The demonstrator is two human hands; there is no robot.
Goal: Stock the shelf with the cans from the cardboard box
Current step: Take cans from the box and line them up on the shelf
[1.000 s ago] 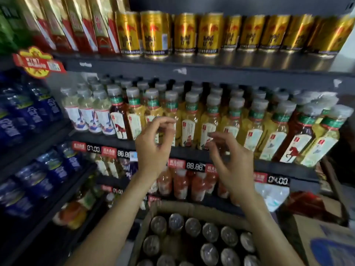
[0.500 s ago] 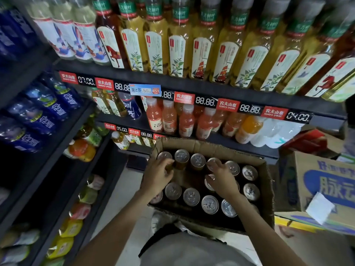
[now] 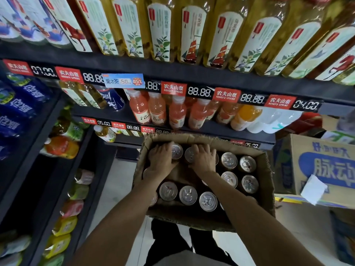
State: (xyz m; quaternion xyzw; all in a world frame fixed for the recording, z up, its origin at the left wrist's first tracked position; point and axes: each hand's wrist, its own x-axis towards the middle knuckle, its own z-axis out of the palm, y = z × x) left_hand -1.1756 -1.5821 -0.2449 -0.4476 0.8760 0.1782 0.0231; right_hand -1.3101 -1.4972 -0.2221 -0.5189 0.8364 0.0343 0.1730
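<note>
Shelving (image 3: 192, 73) with tea bottles (image 3: 194, 33) stands beyond both hands. Cardboard box (image 3: 266, 189) surrounds both hands. Left hand (image 3: 160, 160) and right hand (image 3: 203, 159) each curl over a back-row can top; grasp cannot be confirmed. Cans (image 3: 188, 194) stand nearer than the hands.

Silver-topped cans (image 3: 188, 195) stand upright (in rows) inside the open cardboard box (image 3: 266, 189).

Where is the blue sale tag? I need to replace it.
In the head view, upper left: the blue sale tag sits on the shelf edge under the tea bottles, overlapping an 88.88 price display.
</note>
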